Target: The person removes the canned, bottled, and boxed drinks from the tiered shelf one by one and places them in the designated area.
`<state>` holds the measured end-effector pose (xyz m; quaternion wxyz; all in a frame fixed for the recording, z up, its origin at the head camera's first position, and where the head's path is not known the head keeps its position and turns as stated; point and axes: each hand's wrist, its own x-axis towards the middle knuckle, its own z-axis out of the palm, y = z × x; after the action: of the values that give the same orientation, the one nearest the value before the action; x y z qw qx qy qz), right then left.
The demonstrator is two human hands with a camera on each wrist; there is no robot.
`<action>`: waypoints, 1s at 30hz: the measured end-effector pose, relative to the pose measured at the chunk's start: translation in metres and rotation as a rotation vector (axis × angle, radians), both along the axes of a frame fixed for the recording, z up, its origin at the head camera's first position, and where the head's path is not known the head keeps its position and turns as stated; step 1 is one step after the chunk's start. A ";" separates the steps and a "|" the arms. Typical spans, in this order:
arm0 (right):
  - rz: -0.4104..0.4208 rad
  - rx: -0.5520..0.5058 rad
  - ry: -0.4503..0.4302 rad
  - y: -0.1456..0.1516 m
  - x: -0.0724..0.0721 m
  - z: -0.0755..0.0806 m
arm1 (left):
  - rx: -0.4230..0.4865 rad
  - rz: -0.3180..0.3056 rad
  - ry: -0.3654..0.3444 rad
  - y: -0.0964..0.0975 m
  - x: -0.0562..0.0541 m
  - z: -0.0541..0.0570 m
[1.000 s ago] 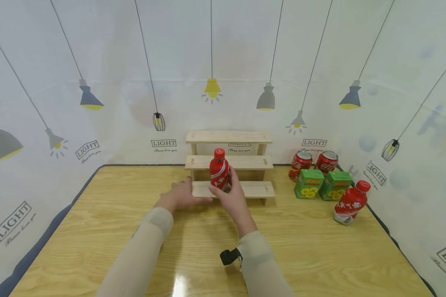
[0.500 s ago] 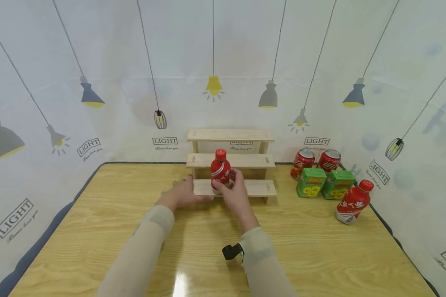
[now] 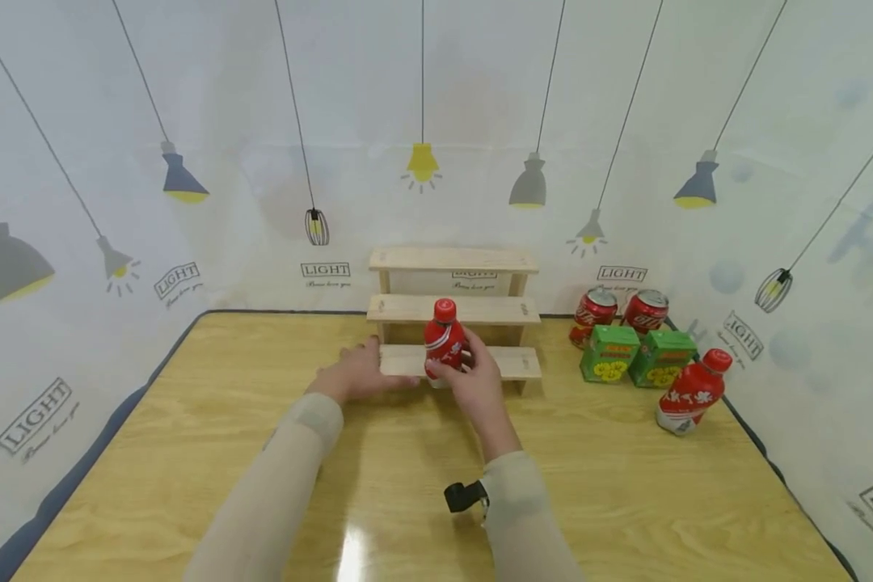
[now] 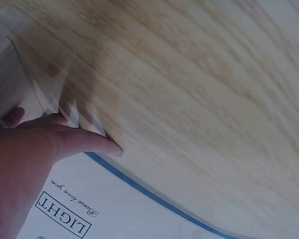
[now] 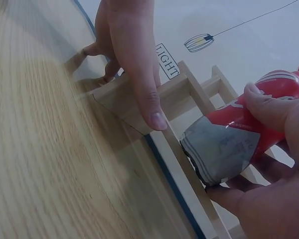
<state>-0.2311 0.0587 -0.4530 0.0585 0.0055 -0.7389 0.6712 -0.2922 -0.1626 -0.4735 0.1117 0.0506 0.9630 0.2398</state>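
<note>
My right hand (image 3: pixel 478 380) grips a red plastic drink bottle (image 3: pixel 444 343) with a red cap, thumb on one side and fingers round the other. The bottle's grey lower end (image 5: pixel 224 149) is at the lowest step of a three-tier wooden display stand (image 3: pixel 454 309), overlapping its front edge in the head view. Whether the base touches the board, I cannot tell. My left hand (image 3: pixel 352 370) rests at the stand's left end. Its thumb (image 5: pixel 152 107) lies along the lowest step's front edge; other fingers (image 4: pixel 89 142) stretch onto the table beside it.
To the right stand two red cans (image 3: pixel 598 305), two green drink cartons (image 3: pixel 611 354) in front of them, and another red bottle (image 3: pixel 691 394). A white lamp-print cloth (image 3: pixel 262 202) hangs behind the wooden table (image 3: pixel 211 404).
My right hand has shifted the bottle slightly right and towards the front edge of the lowest step. My left hand stays at the stand's left end. The view has tilted slightly.
</note>
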 end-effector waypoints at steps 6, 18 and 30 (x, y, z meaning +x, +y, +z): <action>-0.039 -0.002 -0.045 0.006 0.008 0.005 | -0.025 -0.007 -0.014 0.000 0.000 -0.001; -0.095 0.015 -0.072 0.033 0.014 0.010 | -0.011 0.003 -0.029 0.002 -0.001 -0.003; -0.159 0.069 -0.143 0.069 0.014 0.012 | -0.004 -0.006 -0.045 -0.002 -0.005 0.000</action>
<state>-0.2167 0.1281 -0.4409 0.0583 -0.0988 -0.7619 0.6375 -0.2969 -0.1644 -0.4736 0.1340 0.0481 0.9606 0.2387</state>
